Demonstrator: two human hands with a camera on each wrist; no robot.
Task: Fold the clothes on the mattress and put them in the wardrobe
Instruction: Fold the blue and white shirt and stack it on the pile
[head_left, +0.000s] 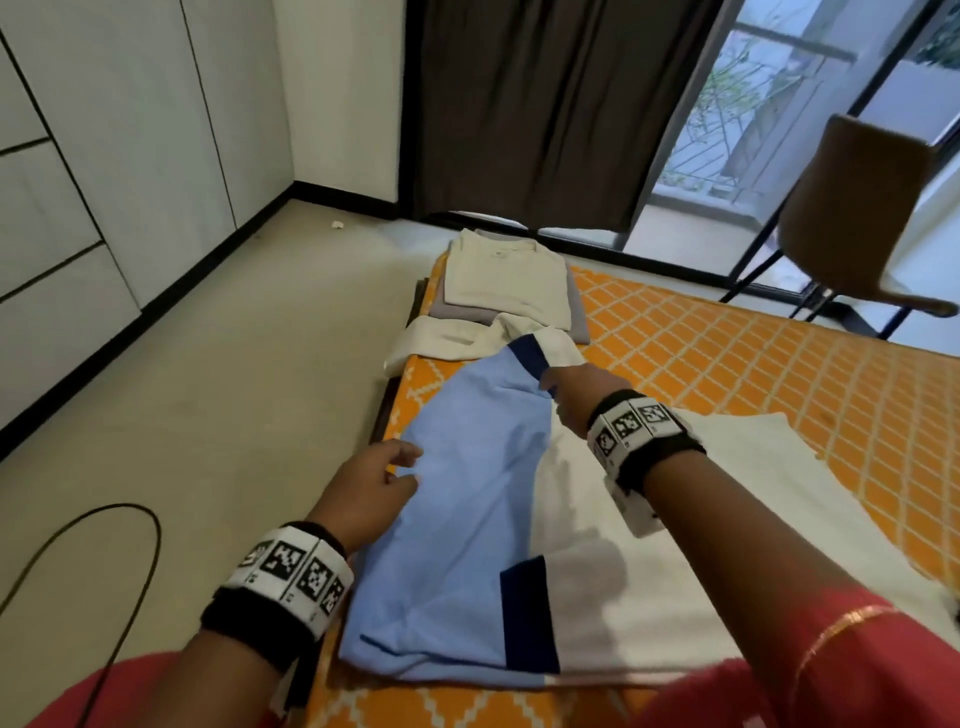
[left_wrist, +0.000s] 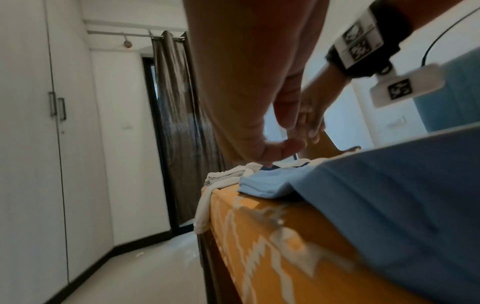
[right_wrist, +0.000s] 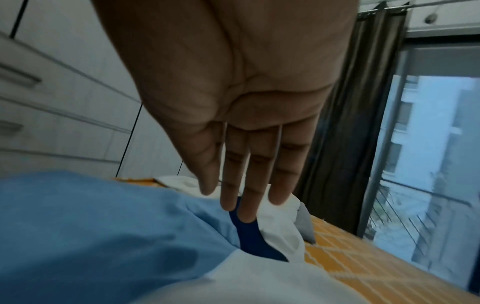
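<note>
A shirt (head_left: 467, 519) of light blue and white panels with navy bands lies flat along the left edge of the orange patterned mattress (head_left: 727, 353). My left hand (head_left: 408, 467) hovers at the shirt's left edge with loosely curled fingers that hold nothing; the left wrist view shows my left hand (left_wrist: 283, 139) just above the cloth. My right hand (head_left: 550, 384) reaches to the far navy sleeve band. In the right wrist view its straight fingers (right_wrist: 246, 203) touch that navy band (right_wrist: 254, 240). The white wardrobe (head_left: 104, 156) stands to the left.
A folded stack topped by a cream shirt (head_left: 498, 280) sits at the mattress's far corner, and another cream garment (head_left: 447, 338) hangs over the edge. White cloth (head_left: 753, 457) spreads right of the shirt. A brown chair (head_left: 857, 218) stands at the right. A black cable (head_left: 130, 545) lies on the floor.
</note>
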